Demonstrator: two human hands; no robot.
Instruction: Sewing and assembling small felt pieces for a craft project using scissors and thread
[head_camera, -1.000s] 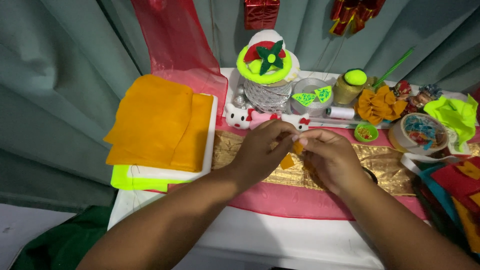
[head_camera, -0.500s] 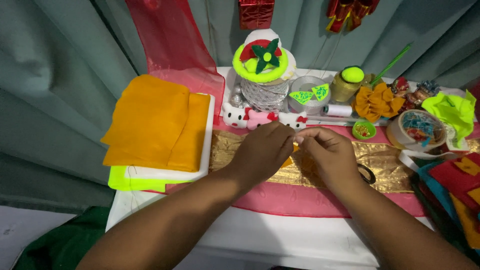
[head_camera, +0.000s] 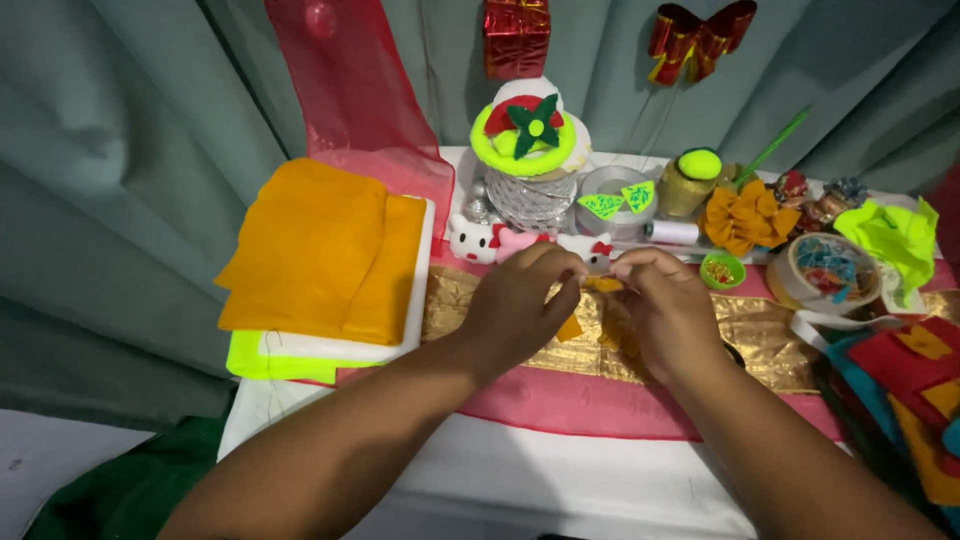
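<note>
A person's left hand (head_camera: 520, 305) and right hand (head_camera: 668, 310) meet over a gold fabric strip (head_camera: 760, 335) on a craft table, both pinching a small orange felt piece (head_camera: 600, 285) (partly hidden by the fingers) between closed fingertips. Folded orange felt sheets (head_camera: 320, 250) lie well to the left.

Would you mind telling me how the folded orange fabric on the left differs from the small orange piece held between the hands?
The folded orange fabric is large and lies flat on a white board, untouched. The small orange piece is tiny and pinched between the left hand and right hand above the gold cloth. Both are orange.
</note>
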